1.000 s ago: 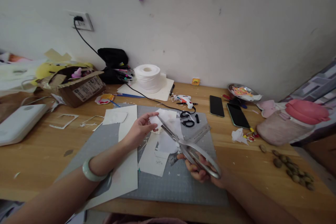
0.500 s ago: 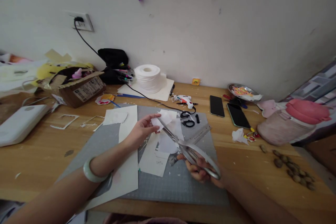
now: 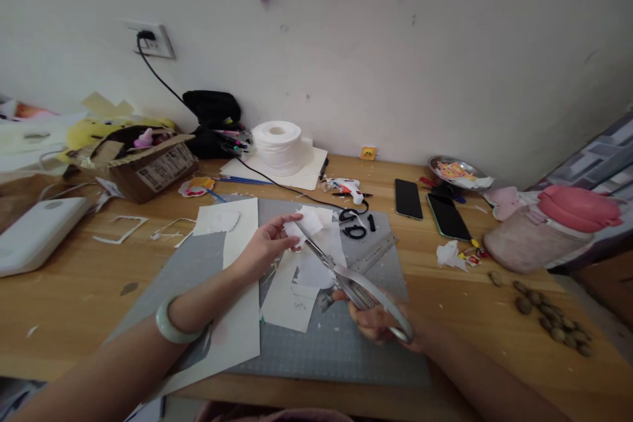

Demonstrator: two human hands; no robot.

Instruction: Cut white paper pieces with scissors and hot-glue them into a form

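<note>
A small piece of white paper [image 3: 312,218] is pinched between the thumb and fingers of my left hand [image 3: 270,241], above the grey cutting mat [image 3: 341,349]. My right hand [image 3: 372,322] is wrapped round the handles of large silver scissors [image 3: 336,270]. Their blades point up and left, with the tips at the paper by my left fingertips. Whether the blades are fully closed is hard to see. Beneath the scissors lie more white sheets and a strip of card [image 3: 289,306] with pencil marks. A larger white sheet [image 3: 237,333] lies under my left forearm.
Black-handled scissors [image 3: 355,231] and a metal ruler [image 3: 373,256] lie on the mat's right side. Behind are a glue gun [image 3: 350,189], a paper roll [image 3: 277,148] and two phones [image 3: 408,199]. A cardboard box [image 3: 143,168] stands left; a pink-lidded container [image 3: 539,241] stands right.
My right fingers have shifted on the scissors' handles and cover more of the lower one. The left hand and the paper stay almost in place.
</note>
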